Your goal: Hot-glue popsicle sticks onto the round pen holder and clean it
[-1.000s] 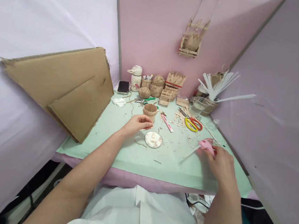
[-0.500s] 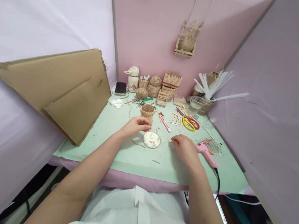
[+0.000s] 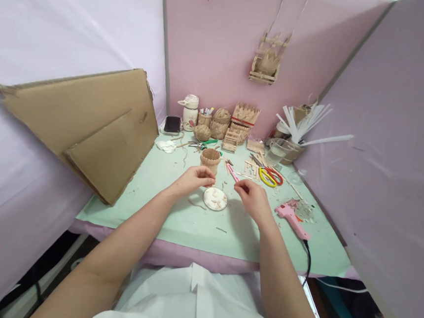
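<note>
My left hand [image 3: 197, 178] is closed in a pinch just in front of a small round pot [image 3: 209, 161] covered with wooden sticks. Whatever lies between its fingertips is too small to make out. Below those fingers sits a round white disc [image 3: 215, 199] with pale pinkish bits on it. To the right of the disc, my right hand [image 3: 251, 197] is also pinched closed, its fingertips near a pink craft knife [image 3: 233, 172]. I cannot make out what that hand holds.
A pink glue gun [image 3: 292, 220] lies at the right with its black cord over the edge. Scissors [image 3: 268, 176] and loose wooden sticks [image 3: 250, 168] lie farther back. A cardboard sheet [image 3: 106, 135] leans at the left. A plastic cup [image 3: 277, 150] stands back right.
My right hand has moved left and away from me, from beside the glue gun toward the craft knife. My left hand stays in nearly the same place.
</note>
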The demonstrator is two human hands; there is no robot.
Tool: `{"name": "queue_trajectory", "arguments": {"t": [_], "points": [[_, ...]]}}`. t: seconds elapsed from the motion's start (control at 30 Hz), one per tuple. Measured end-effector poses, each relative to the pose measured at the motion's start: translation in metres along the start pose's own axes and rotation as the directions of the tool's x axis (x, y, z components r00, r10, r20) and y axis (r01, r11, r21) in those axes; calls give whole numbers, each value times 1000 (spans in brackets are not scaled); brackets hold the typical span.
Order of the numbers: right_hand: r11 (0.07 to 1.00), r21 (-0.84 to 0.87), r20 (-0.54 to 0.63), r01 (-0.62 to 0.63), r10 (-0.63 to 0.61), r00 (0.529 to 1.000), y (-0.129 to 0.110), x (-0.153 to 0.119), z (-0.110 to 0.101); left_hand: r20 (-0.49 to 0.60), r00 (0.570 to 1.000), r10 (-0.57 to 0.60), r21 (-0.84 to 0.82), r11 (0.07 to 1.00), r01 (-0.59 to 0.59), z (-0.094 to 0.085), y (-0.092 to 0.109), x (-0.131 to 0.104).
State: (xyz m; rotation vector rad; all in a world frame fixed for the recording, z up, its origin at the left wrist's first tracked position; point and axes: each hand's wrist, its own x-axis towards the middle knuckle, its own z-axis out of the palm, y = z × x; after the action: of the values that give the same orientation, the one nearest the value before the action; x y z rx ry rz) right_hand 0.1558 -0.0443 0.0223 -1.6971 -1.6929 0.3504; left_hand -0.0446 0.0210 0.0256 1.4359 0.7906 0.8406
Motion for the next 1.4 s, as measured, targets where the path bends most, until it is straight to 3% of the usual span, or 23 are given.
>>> {"name": "queue_trajectory", "arguments": {"t": [0.13,0.3,0.7,1.4], "points": [[948,319,-47,15,0,999,-24,11,20,-50,998,33,46,998,-31,1,1,0],[895,446,-92,28,15,996,-29,13,48,-89,994,60,76,996,-53,1,-5,2],[894,448,-154,19,56,987,-30,8,55,-177,971,159,321,942,-96,-4,-25,11],[876,483,-141,-12,91,986,-28,9,57,-191,970,148,300,950,-86,0,-21,9]]}}
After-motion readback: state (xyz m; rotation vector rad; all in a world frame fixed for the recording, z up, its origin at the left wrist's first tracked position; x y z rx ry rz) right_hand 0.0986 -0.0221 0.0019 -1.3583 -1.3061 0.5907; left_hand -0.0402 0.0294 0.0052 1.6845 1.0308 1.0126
